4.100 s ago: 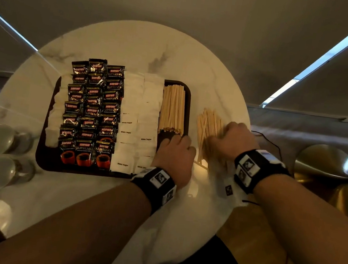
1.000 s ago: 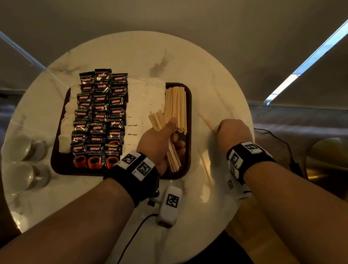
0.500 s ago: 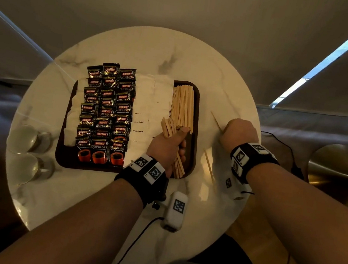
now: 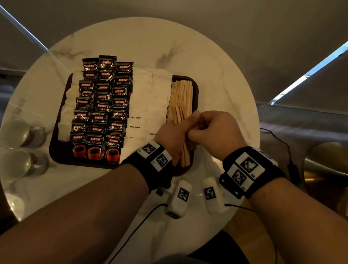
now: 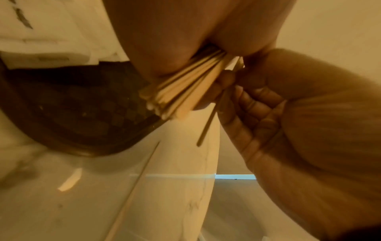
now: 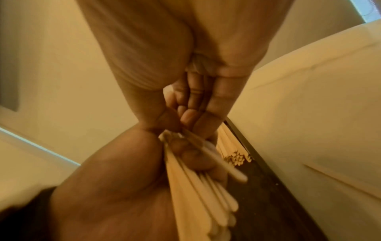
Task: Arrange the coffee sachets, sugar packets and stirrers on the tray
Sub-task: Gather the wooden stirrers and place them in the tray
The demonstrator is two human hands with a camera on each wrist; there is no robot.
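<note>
A dark tray (image 4: 54, 151) holds three columns of black coffee sachets (image 4: 101, 109), white sugar packets (image 4: 148, 102) and a row of wooden stirrers (image 4: 181, 93) along its right side. Over the tray's near right part my left hand (image 4: 172, 134) grips a fanned bundle of stirrers (image 4: 184, 155), which also shows in the left wrist view (image 5: 177, 94). My right hand (image 4: 213, 130) touches the left hand. It pinches a single stirrer (image 5: 208, 125) against the bundle, and the right wrist view shows the same stirrer (image 6: 222, 166).
The round marble table (image 4: 135, 45) carries two glass cups (image 4: 17, 133) at its left edge. Two white tagged devices (image 4: 180, 197) with cables lie near the front. One loose stirrer (image 5: 134, 190) lies on the table beside the tray's corner. Gold round objects (image 4: 342, 158) stand to the right.
My right hand moved left from the table to the left hand, bringing a stirrer. The left hand kept its bundle over the tray. The earlier pile right of the tray is gone.
</note>
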